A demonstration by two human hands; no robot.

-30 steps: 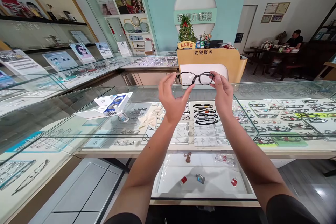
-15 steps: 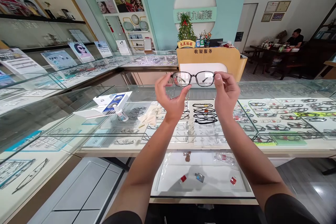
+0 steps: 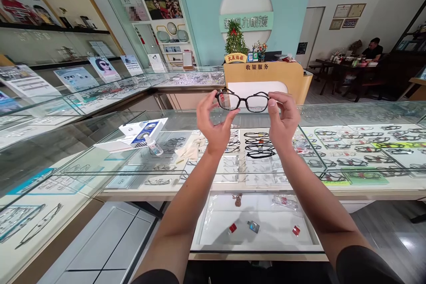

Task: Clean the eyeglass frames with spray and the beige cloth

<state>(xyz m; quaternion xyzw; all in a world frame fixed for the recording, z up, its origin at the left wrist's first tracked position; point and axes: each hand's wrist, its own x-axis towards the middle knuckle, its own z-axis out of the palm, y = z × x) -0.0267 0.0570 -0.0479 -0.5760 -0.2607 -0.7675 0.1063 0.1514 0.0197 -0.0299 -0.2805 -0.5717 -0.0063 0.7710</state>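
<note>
Both of my hands hold up a pair of black-framed eyeglasses point(image 3: 243, 100) above the glass counter. My left hand point(image 3: 215, 126) grips the left end of the frame, its thumb reaching under the left lens. At the right end, my right hand point(image 3: 283, 117) pinches the frame near the hinge between thumb and fingers. The temples point away from me and show just above the lenses. Beneath the hands, a row of dark eyeglass frames point(image 3: 260, 146) lies in the display case, and a cream cloth point(image 3: 191, 150) rests to the left.
On the counter's left stand a white and blue box point(image 3: 144, 133) and a small bottle point(image 3: 155, 147). A white drawer point(image 3: 213, 213) below holds red tags and a grey item. The wooden cashier desk point(image 3: 273, 73) is ahead; a person point(image 3: 372, 50) sits far right.
The eyeglasses have tilted, so the temples now show above the rims. My right hand has shifted slightly left and the frame's right end sits a little lower.
</note>
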